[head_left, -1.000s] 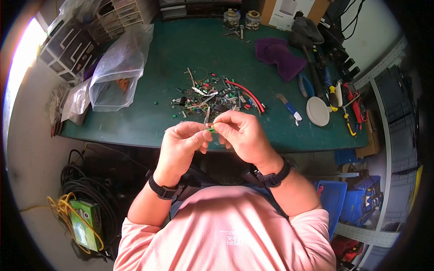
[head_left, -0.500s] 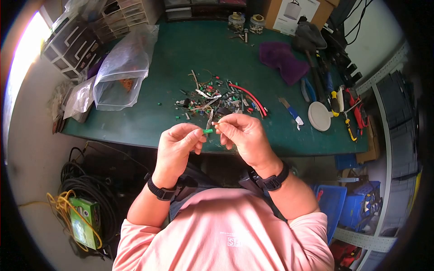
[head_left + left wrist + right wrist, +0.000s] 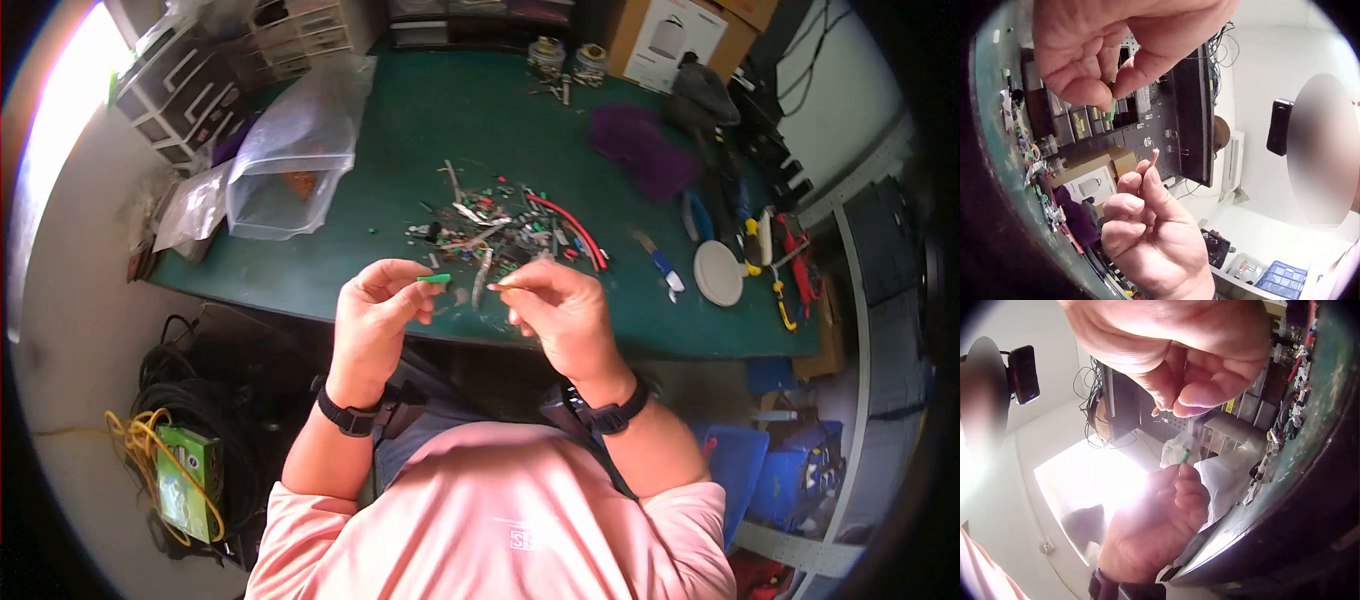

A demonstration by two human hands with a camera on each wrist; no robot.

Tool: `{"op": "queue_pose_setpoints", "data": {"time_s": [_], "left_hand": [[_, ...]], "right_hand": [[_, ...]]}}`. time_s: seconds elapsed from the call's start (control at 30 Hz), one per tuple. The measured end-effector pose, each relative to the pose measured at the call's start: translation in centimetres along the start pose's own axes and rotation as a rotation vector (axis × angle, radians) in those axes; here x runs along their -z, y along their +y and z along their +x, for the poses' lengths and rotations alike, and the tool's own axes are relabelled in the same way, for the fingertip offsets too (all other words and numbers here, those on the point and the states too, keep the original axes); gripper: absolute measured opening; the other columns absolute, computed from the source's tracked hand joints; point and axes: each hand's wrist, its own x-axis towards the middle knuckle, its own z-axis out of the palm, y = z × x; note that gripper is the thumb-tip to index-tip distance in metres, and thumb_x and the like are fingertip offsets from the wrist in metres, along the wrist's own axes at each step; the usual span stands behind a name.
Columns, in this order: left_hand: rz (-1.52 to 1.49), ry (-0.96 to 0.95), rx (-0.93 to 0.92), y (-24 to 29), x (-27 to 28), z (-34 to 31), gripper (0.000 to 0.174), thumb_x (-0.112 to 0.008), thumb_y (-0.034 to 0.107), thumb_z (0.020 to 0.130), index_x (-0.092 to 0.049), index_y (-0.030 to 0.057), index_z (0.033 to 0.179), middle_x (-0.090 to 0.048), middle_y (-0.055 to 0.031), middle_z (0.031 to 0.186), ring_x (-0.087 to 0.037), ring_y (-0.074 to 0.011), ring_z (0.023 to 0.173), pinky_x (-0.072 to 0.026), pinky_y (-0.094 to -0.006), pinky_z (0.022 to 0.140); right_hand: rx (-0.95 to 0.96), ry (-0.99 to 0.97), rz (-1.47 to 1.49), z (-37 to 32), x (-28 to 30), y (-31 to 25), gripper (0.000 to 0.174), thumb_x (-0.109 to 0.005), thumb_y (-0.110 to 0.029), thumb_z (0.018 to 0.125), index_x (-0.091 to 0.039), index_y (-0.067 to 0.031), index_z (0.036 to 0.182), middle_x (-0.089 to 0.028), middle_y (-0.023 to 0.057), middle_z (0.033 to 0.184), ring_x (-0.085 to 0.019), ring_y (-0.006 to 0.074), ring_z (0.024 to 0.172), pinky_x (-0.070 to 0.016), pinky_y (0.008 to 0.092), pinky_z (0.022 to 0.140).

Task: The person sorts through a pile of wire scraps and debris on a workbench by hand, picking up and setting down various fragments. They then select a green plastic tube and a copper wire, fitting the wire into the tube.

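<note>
My left hand (image 3: pixel 378 308) pinches a short green tube of wire insulation (image 3: pixel 436 279) between thumb and fingertip. In the right wrist view, one dark end of this green tube (image 3: pixel 1184 454) sticks out past the fingertips. My right hand (image 3: pixel 570 322) pinches a short copper-coloured wire piece (image 3: pixel 508 288), whose pale tip shows in the left wrist view. The two pieces are apart, with a gap between the hands over the table's near edge. Just beyond the hands lies a pile of scraps (image 3: pixel 520 235), mixing wire offcuts, coloured insulation bits and a red tube.
On the left of the green table (image 3: pixel 450 110) lies a clear plastic bag (image 3: pixel 290 150) with coppery bits inside. To the right are a blue-handled knife (image 3: pixel 662 266), a round white lid (image 3: pixel 718 273), pliers and a purple cloth (image 3: pixel 645 150). Two jars (image 3: pixel 546 56) stand at the back.
My hands have moved apart: the green tube went left and the copper-coloured wire went right, where earlier they met end to end. The head view has shifted slightly.
</note>
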Motion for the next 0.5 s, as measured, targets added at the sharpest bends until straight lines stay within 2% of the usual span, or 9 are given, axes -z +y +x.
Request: {"op": "queue_pose_setpoints", "data": {"time_s": [0.1,0.2,0.37,0.43,0.47,0.5], "left_hand": [[-0.223,-0.002,0.058,0.7,1.0,0.1,0.009,-0.061,0.003,0.092,-0.063,-0.0013,0.1,-0.068,-0.0103,0.086,-0.063,-0.0156,0.069,-0.0509,-0.026,0.061],[-0.309,-0.015,0.051,0.7,2.0,0.3,0.01,-0.061,0.006,0.093,-0.063,-0.0008,0.1,-0.068,-0.0103,0.084,-0.063,-0.0162,0.067,-0.0508,-0.0264,0.06],[-0.238,0.054,0.091,1.0,1.3,0.4,0.009,-0.063,0.008,0.092,-0.064,0.0,0.096,-0.066,-0.0077,0.079,-0.06,-0.0141,0.064,-0.0483,-0.0252,0.058],[0.313,0.081,-0.091,1.1,0.7,0.7,0.008,-0.064,0.006,0.09,-0.066,-0.0019,0.091,-0.065,-0.0041,0.076,-0.058,-0.0091,0.066,-0.0459,-0.0231,0.058],[0.307,0.075,-0.087,1.1,0.3,1.0,0.008,-0.064,0.006,0.09,-0.066,-0.0019,0.091,-0.065,-0.0041,0.076,-0.058,-0.0091,0.066,-0.0459,-0.0231,0.058],[0.528,0.028,-0.14,1.1,0.0,1.3,0.007,-0.065,0.004,0.088,-0.066,-0.0028,0.091,-0.064,-0.0024,0.075,-0.057,-0.0069,0.067,-0.0451,-0.0223,0.059]], "right_hand": [[0.005,0.009,-0.007,-0.1,0.0,0.2,0.007,-0.067,-0.004,0.09,-0.069,-0.0042,0.096,-0.064,-0.002,0.079,-0.056,0.0034,0.065,-0.0445,0.0177,0.055],[0.023,0.003,-0.04,0.0,0.1,0.1,0.007,-0.067,-0.008,0.092,-0.069,-0.0044,0.097,-0.064,-0.0025,0.079,-0.056,0.0031,0.064,-0.0444,0.0179,0.054],[0.032,0.038,-0.049,-0.4,0.2,-0.2,0.005,-0.067,-0.006,0.091,-0.067,-0.0024,0.095,-0.062,-0.0022,0.08,-0.056,0.0041,0.066,-0.0443,0.0184,0.056],[0.051,0.044,-0.098,-0.5,0.6,-0.4,0.004,-0.066,-0.004,0.091,-0.067,-0.0015,0.095,-0.061,-0.0017,0.081,-0.056,0.0045,0.067,-0.0441,0.0187,0.058],[0.068,0.04,-0.141,-0.7,0.8,-0.5,0.004,-0.066,-0.002,0.09,-0.066,-0.0006,0.094,-0.061,-0.0012,0.082,-0.056,0.0049,0.068,-0.044,0.019,0.059],[0.066,0.046,-0.147,-0.9,1.0,-0.6,0.004,-0.066,-0.002,0.09,-0.066,-0.0006,0.094,-0.061,-0.0012,0.082,-0.056,0.0049,0.068,-0.044,0.019,0.059]]}}
